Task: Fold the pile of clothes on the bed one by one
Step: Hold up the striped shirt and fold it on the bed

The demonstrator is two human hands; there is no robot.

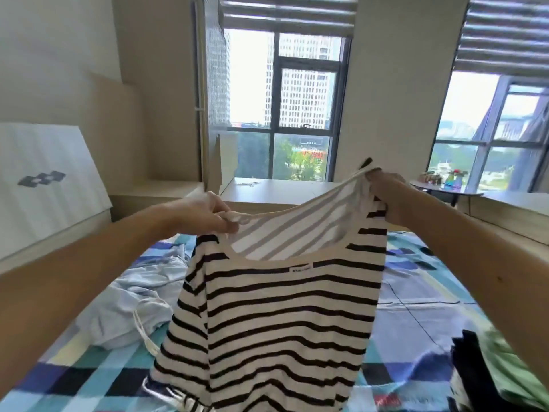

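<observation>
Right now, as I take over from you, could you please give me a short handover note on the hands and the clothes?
Left hand: pinches the striped shirt at one shoulder.
Right hand: grips the other shoulder; the shirt hangs open over the bed.
Light blue garment: crumpled on the bed, to the left.
Dark and green clothes: at the lower right edge; folded or not, I cannot tell.
Done: the shirt is lifted and held open.
Left: lay it down, fold it, then fold the blue garment.
</observation>
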